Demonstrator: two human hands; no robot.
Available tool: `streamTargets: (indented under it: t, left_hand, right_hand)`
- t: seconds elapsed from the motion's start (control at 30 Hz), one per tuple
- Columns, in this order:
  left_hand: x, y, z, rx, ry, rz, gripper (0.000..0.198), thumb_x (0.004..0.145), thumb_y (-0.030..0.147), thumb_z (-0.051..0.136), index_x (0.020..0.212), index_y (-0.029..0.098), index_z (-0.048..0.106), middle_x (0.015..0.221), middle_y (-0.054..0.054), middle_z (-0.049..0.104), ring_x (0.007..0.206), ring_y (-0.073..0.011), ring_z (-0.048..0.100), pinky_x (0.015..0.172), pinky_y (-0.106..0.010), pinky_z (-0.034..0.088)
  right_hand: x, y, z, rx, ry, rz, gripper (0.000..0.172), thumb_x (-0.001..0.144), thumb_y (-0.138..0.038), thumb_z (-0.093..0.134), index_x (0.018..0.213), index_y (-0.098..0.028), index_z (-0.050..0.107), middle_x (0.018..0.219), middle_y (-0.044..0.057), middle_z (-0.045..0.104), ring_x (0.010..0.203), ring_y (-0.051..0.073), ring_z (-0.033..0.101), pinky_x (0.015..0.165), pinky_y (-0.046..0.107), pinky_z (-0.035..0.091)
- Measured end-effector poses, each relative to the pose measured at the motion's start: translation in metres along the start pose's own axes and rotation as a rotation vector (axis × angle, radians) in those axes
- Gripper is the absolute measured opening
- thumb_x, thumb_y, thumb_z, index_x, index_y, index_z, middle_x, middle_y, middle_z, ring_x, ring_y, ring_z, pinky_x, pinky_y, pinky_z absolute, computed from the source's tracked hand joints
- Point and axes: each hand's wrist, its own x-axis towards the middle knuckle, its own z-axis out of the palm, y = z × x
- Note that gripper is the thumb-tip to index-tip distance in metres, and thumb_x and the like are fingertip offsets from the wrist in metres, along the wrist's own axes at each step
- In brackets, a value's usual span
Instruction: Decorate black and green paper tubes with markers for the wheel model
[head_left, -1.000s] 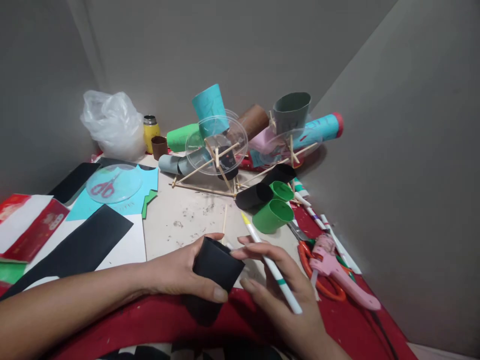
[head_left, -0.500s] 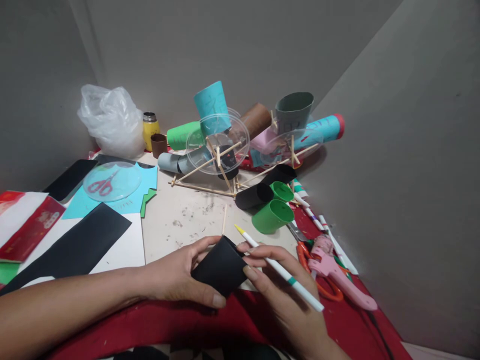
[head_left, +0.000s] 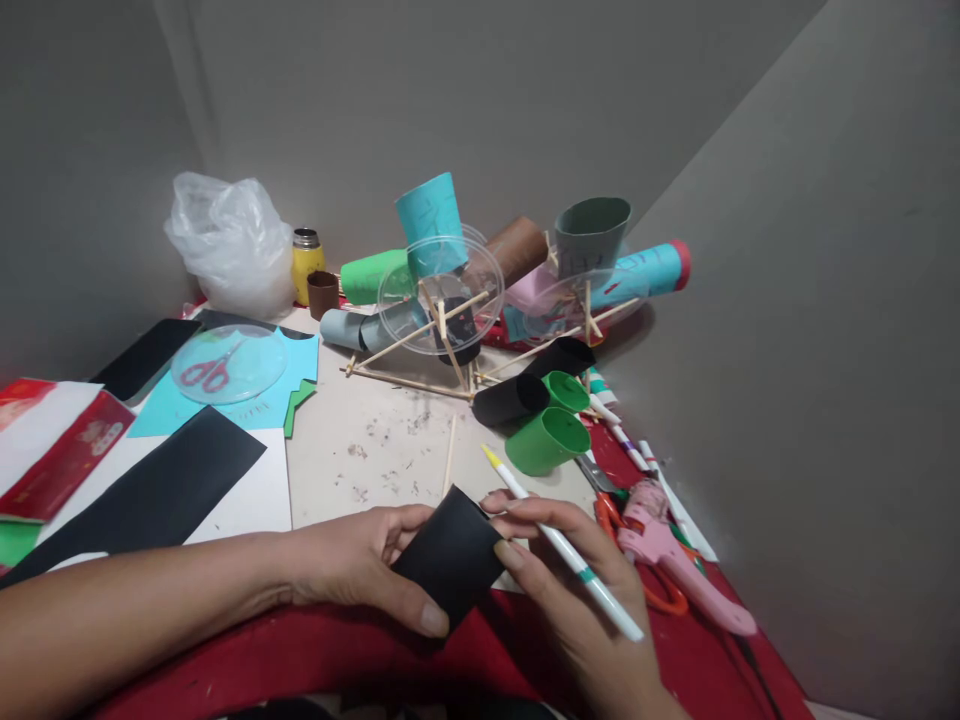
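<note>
My left hand is closed round a black paper tube, with the thumb along its near side and the fingers behind. The tube is tilted and shows me its broad, smooth side. My right hand pinches the tube's right edge between thumb and fingertips. A white marker pen with a yellow tip and a teal band also rests between that hand's fingers, its tip pointing away from me. Just beyond the tube lies a thin wooden stick. Green paper cups and black paper tubes stand or lie farther off.
A stick frame carries clear discs and coloured paper cups at the back. To the right lie a pink glue gun, orange-handled scissors and markers. Black paper, red scissors and a plastic bag are on the left.
The black tube has turned in my hands, so that more of its broad side faces me. My left thumb has shifted slightly down and left. The marker stays in my right hand.
</note>
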Motion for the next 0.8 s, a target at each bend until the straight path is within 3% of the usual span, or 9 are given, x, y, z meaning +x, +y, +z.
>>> streamTargets:
  t: [0.1, 0.3, 0.47, 0.57, 0.67, 0.8]
  left_hand:
    - [0.000, -0.001, 0.001, 0.038, -0.018, 0.021, 0.068, 0.065, 0.031, 0.094, 0.126, 0.024, 0.064, 0.111, -0.003, 0.068, 0.110, -0.0229, 0.061, 0.101, -0.037, 0.043]
    - [-0.003, 0.005, 0.006, 0.061, -0.080, 0.030, 0.078, 0.067, 0.025, 0.091, 0.137, 0.027, 0.058, 0.114, -0.003, 0.067, 0.101, -0.0195, 0.060, 0.088, -0.030, 0.045]
    - [-0.002, 0.004, 0.000, 0.006, 0.113, 0.127, 0.073, 0.062, 0.027, 0.092, 0.129, 0.021, 0.063, 0.101, -0.001, 0.066, 0.092, -0.0168, 0.058, 0.080, -0.027, 0.042]
    - [0.000, 0.004, -0.007, -0.024, 0.237, 0.203, 0.069, 0.059, 0.027, 0.092, 0.121, 0.018, 0.064, 0.101, -0.003, 0.068, 0.092, -0.0187, 0.059, 0.080, -0.028, 0.043]
    - [0.002, 0.006, -0.012, -0.022, 0.337, 0.280, 0.069, 0.056, 0.026, 0.093, 0.118, 0.016, 0.063, 0.104, -0.005, 0.069, 0.096, -0.0207, 0.061, 0.082, -0.029, 0.043]
    - [0.003, 0.007, -0.016, -0.036, 0.366, 0.342, 0.069, 0.057, 0.026, 0.092, 0.118, 0.016, 0.061, 0.105, -0.006, 0.070, 0.098, -0.0215, 0.062, 0.085, -0.031, 0.045]
  right_hand:
    - [0.000, -0.003, 0.001, -0.014, -0.005, -0.020, 0.014, 0.087, -0.028, 0.077, 0.100, -0.034, 0.074, 0.098, -0.003, 0.080, 0.075, 0.009, 0.077, 0.075, 0.013, 0.060]
    - [0.000, -0.002, 0.000, -0.098, 0.018, -0.092, 0.013, 0.088, -0.030, 0.075, 0.101, -0.031, 0.073, 0.096, -0.001, 0.080, 0.080, 0.013, 0.078, 0.077, 0.019, 0.062]
    - [-0.003, 0.007, -0.012, -0.245, 0.169, -0.206, 0.027, 0.102, -0.033, 0.052, 0.123, -0.028, 0.068, 0.096, 0.004, 0.081, 0.097, 0.024, 0.077, 0.089, 0.038, 0.061]
    - [-0.005, 0.000, -0.018, -0.290, 0.179, -0.297, 0.031, 0.101, -0.038, 0.052, 0.122, -0.028, 0.071, 0.097, 0.008, 0.079, 0.100, 0.032, 0.075, 0.090, 0.049, 0.059]
    - [-0.004, -0.017, -0.015, -0.345, 0.124, -0.439, 0.027, 0.097, -0.037, 0.059, 0.116, -0.027, 0.074, 0.101, 0.009, 0.077, 0.106, 0.035, 0.072, 0.096, 0.057, 0.055]
    - [0.005, -0.032, 0.002, -0.504, -0.044, -0.655, 0.029, 0.091, -0.017, 0.059, 0.116, -0.027, 0.071, 0.096, 0.006, 0.076, 0.095, 0.029, 0.072, 0.105, 0.060, 0.047]
